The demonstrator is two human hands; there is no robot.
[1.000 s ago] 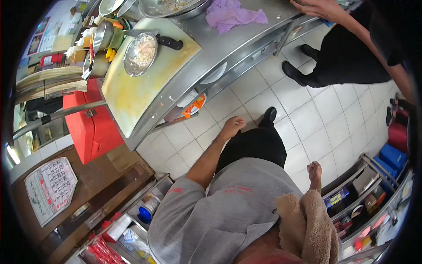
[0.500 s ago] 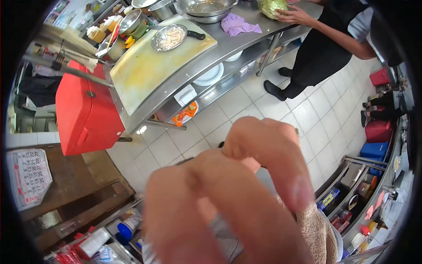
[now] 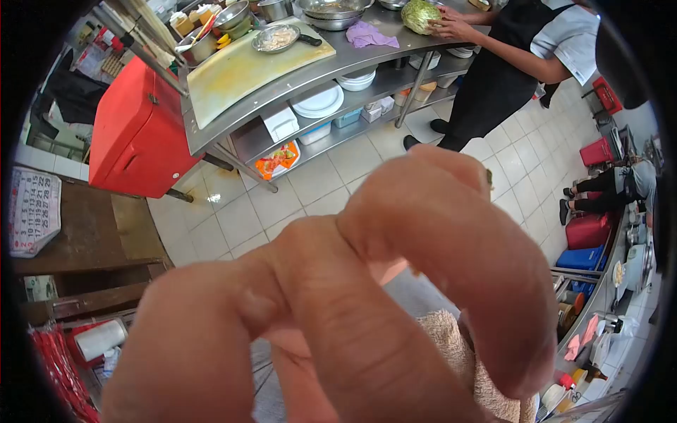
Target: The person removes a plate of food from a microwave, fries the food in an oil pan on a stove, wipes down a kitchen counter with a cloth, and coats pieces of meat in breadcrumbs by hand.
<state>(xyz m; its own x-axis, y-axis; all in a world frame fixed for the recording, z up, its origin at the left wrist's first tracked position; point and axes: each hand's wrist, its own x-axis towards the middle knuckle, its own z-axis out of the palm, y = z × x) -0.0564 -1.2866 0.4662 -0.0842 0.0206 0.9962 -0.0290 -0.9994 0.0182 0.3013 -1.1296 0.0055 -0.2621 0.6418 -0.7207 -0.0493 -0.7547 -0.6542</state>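
We see a curled hand (image 3: 317,271) across the lower centre; whether its grip holds anything we cannot tell. Behind it, lower right of centre, is a brown towel (image 3: 446,333).

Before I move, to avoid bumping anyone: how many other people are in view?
2: one person at the steel counter, holding a green cabbage; another person farther off, near the picture's right edge. The hand close to the camera may hide others.
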